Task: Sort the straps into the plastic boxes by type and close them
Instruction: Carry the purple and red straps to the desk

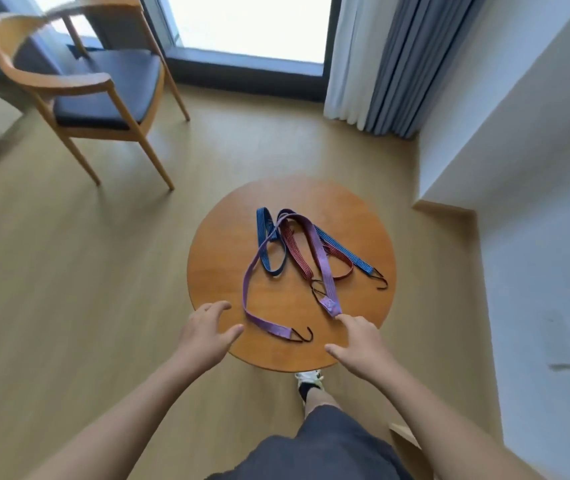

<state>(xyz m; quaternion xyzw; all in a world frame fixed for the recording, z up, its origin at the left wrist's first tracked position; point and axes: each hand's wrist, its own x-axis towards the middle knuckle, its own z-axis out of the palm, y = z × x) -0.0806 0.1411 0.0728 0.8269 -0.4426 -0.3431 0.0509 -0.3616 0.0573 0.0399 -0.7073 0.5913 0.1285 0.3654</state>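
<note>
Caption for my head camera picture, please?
Left hand and right hand reach for tangled colourful straps on a round table.

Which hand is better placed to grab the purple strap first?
Right, narrowly. The right hand has its index fingertip at the near end of the purple strap, seemingly touching it. The left hand is open over the table edge, thumb just short of the strap's hooked end.

- The round counter: smooth wood with a soft sheen.
- Straps: ribbed woven cloth, matt.
- Hooks: dark wire.
- Chair: pale wood, dark padded seat.
</note>
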